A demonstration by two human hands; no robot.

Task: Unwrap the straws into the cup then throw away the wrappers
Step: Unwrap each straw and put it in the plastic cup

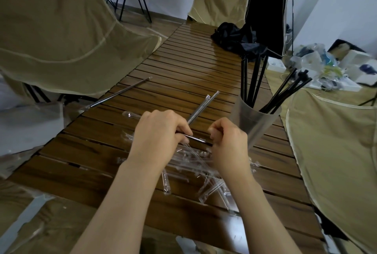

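Right up close at the near edge of the brown slatted wooden table (pixel 85 164), there's a messy heap of clear crinkly plastic wrappers (pixel 206 176), all thin flat sleeves lying across each other. Just above that pile both hands are working on one wrapped black straw (pixel 195 139). The left hand (pixel 159 133) has its fingers curled down and pinches the straw at one end, and the right hand (pixel 228 139) is balled up tight, pinching the other end, so the straw sits level between them, just over the slats.

Behind the left hand, a second thin wrapped straw in its shiny sleeve (pixel 204 105) pokes out diagonally away from the fingers. Further left, another long wrapped straw (pixel 120 93) lies at a slant with its near end hanging past the table edge.

Right of the hands is the frosted translucent plastic cup (pixel 255 121), cone-shaped, with a bunch of bare matte black straws (pixel 271 90) fanned out in it.

At the far end sits a crumpled black fabric bag (pixel 236 37), and beige canvas folding chairs (pixel 61 29) surround the table.
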